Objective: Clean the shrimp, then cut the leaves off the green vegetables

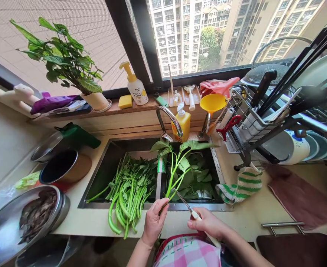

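Observation:
My left hand [155, 218] pinches the lower end of a leafy green stem [172, 174], whose leaves stand up over the double sink. In my right hand [208, 222] is a knife [186, 203] with a white handle, its thin blade pointing up and left at the stem, close to my left fingers. A pile of leafy greens [132, 185] lies in the left basin, thick stems hanging over the front rim. Loose green leaves [193, 178] fill much of the right basin. A green-and-white cloth [161, 165] hangs over the divider [158, 187].
Behind the sink are the faucet [171, 118], a yellow soap bottle [183, 124] and a yellow funnel [212, 104]. A dish rack [244, 137] with utensils stands right. Metal bowls [56, 211] and a pot [81, 167] stand left. A striped cloth [242, 185] lies beside the sink.

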`<state>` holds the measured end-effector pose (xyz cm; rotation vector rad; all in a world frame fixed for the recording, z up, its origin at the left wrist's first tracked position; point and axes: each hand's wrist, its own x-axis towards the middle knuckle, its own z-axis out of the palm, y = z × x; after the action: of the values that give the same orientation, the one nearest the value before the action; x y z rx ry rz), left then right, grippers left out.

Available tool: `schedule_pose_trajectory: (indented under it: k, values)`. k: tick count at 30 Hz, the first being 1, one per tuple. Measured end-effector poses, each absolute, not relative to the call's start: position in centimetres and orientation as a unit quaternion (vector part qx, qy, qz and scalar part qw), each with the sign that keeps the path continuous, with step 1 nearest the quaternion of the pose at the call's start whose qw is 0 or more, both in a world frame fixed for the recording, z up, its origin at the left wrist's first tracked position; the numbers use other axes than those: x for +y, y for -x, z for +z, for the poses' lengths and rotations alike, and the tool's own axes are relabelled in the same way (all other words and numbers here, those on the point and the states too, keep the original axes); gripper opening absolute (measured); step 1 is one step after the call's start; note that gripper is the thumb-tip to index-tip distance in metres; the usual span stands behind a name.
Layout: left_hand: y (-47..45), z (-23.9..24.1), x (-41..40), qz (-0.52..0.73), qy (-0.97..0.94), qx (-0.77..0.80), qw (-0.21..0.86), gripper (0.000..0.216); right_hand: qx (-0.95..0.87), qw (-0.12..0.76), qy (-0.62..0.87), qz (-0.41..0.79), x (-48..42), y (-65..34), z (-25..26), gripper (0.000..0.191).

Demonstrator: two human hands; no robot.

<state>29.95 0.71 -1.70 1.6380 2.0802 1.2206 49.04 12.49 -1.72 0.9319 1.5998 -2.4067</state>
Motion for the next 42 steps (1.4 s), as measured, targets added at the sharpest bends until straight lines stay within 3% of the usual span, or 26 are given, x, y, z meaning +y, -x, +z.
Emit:
schedule_pose_trajectory:
  k: [9, 16, 27, 35, 42]
  values:
    - [-29.5, -2.1, 0.5, 0.417, -0.536, 0.726, 0.112, 0.020, 0.456, -0.020, -0.361, -0.814, 12.5, -49.4, -2.6, 0.044]
    - [-29.3, -1.3, -0.3, 0.417, -0.552, 0.715, 0.105, 0.021, 0.391, -0.007, -0.350, -0.851, 13.3, -48.7, -2.6, 0.035]
    - [-29.0, -0.8, -1.1, 0.414, -0.560, 0.696, 0.174, 0.024, 0.407, 0.004, -0.359, -0.840, 13.5, -48.6, -2.8, 0.041]
    - [-27.9, -0.3, -2.2, 0.536, -0.356, 0.661, 0.386, 0.021, 0.277, 0.060, -0.276, -0.919, 14.1, -49.4, -3.4, 0.039]
    - [-26.7, 1.3, -3.2, 0.569, -0.318, 0.592, 0.474, 0.018, 0.260, 0.046, -0.223, -0.938, 14.5, -48.8, -2.4, 0.036]
